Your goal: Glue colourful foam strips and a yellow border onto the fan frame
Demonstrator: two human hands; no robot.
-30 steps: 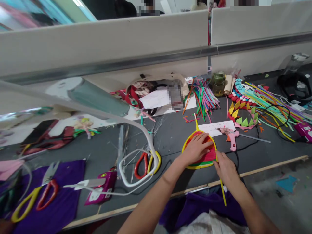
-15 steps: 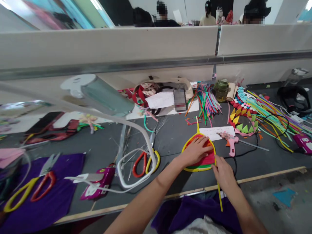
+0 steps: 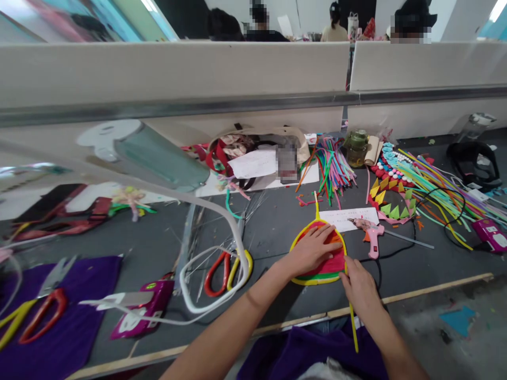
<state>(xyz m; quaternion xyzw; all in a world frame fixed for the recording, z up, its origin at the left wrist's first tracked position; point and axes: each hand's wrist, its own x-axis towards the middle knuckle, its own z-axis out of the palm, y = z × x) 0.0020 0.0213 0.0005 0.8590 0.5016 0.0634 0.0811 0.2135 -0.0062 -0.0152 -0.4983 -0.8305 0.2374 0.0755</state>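
A rounded craft piece (image 3: 337, 259) lies flat on the dark table, with red, orange and green bands. A yellow pipe cleaner (image 3: 354, 330) runs round its edge, one end standing out at the top and the other hanging past the table's front edge. My left hand (image 3: 311, 252) rests on the piece with its fingers stretched out, covering much of the middle. At the right rim, my right hand (image 3: 359, 285) pinches the yellow pipe cleaner between thumb and fingers. Just beyond lie a pink glue gun (image 3: 373, 240) and a white paper strip (image 3: 340, 215).
Red-and-yellow-handled scissors (image 3: 217, 274) lie left under a white lamp's bent arm (image 3: 186, 287). Another pair (image 3: 43, 311) is on a purple cloth (image 3: 85, 295). Behind are a pipe-cleaner bundle (image 3: 336, 163), a glass jar (image 3: 356, 148) and a triangle-trimmed ring (image 3: 396, 212). A low partition (image 3: 178, 68) backs the table.
The view has shifted slightly, so the table's things appear further left. Both hands keep nearly the same places on the craft piece.
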